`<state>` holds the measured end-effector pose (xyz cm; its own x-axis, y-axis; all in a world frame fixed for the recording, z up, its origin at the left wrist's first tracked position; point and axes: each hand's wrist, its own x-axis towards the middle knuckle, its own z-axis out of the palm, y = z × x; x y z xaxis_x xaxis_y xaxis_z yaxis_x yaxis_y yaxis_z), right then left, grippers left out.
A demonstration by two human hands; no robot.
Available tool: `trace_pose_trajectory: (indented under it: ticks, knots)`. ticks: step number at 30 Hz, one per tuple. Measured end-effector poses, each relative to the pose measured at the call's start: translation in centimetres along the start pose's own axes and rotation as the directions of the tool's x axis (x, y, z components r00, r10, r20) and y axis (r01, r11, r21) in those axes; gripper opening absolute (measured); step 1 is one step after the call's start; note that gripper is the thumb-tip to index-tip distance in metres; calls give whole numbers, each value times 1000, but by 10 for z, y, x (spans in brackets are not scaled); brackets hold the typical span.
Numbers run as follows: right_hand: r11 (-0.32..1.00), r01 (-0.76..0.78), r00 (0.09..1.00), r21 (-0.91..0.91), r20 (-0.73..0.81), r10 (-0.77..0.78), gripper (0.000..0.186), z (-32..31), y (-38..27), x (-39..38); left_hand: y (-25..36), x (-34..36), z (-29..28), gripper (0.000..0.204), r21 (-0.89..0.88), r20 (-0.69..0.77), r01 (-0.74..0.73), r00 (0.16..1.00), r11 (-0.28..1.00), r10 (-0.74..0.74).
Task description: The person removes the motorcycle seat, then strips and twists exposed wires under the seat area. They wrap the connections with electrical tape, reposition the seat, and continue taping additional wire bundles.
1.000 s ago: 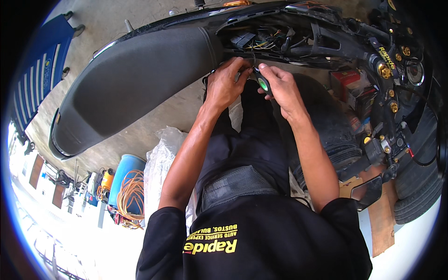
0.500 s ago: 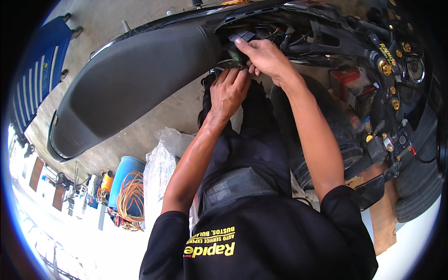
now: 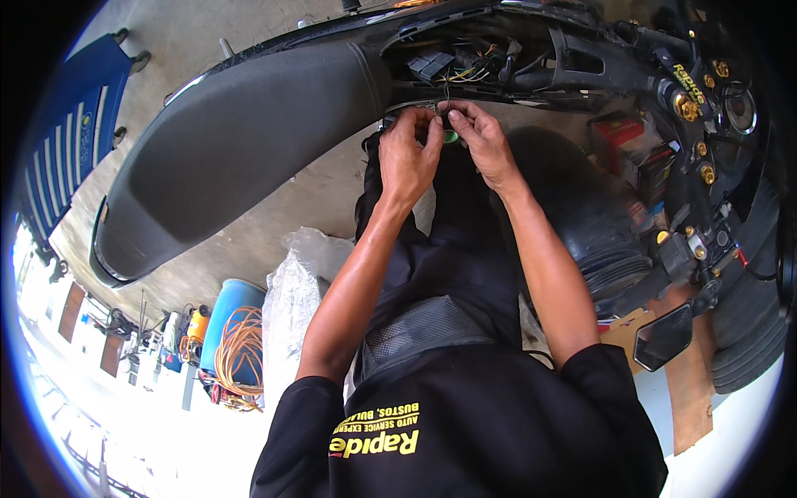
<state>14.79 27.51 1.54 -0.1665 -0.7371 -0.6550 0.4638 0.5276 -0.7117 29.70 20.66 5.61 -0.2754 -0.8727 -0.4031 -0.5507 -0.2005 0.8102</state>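
Note:
Both hands meet below the open frame bay of a motorcycle, just right of its black seat (image 3: 249, 158). A thin dark wire (image 3: 447, 87) hangs out of the bay down to my fingertips. My right hand (image 3: 490, 149) pinches it between thumb and forefinger. My left hand (image 3: 407, 158) is closed too, thumb against the fingers, at the wire's lower end; its exact hold is hidden. A small green, round-edged object (image 3: 451, 136) shows between the hands, partly covered by my fingers. Inside the bay lie a dark grey-blue connector block (image 3: 430, 66) and several coloured loose wires (image 3: 477, 65).
At the right are the bike's handlebar clamp with gold bolts (image 3: 686, 106), a mirror (image 3: 663, 339) and stacked tyres (image 3: 751, 307). A red box (image 3: 616, 137) lies beyond my right arm. A blue drum (image 3: 234, 303) with orange hose (image 3: 241, 353) and a blue tool cart (image 3: 75, 133) are left.
My right hand has come down from over the connector block and now pinches the wire beside my left hand. The left hand has turned, bringing its thumb into view.

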Motion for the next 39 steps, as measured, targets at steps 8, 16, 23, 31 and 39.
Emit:
trace_pose_trajectory:
  ticks: [8, 16, 23, 31, 39]
  knots:
    - [984, -17, 998, -175, -62, 7, 39, -5, -45, -22, -15, -4, -5, 16, 202, 14, -133, 991, 970, 133]
    - [533, 446, 875, -719, 223, -431, 50, 22, -86, 43, -6, -7, 6, 15, 311, 11, -257, 964, 915, 267]
    - [817, 160, 860, -553, -328, -390, 31, 17, -31, 8, 8, -7, -4, 24, 74, -40, 62, 997, 995, -59]
    - [989, -116, 992, 91, 52, 112, 27, 0, 12, -3, 12, 13, -17, 34, -62, 192, 298, 940, 952, -282]
    - [981, -141, 987, -134, -93, 129, 40, -3, -11, -18, -1, 16, -14, 26, 36, 206, 61, 976, 997, -67]
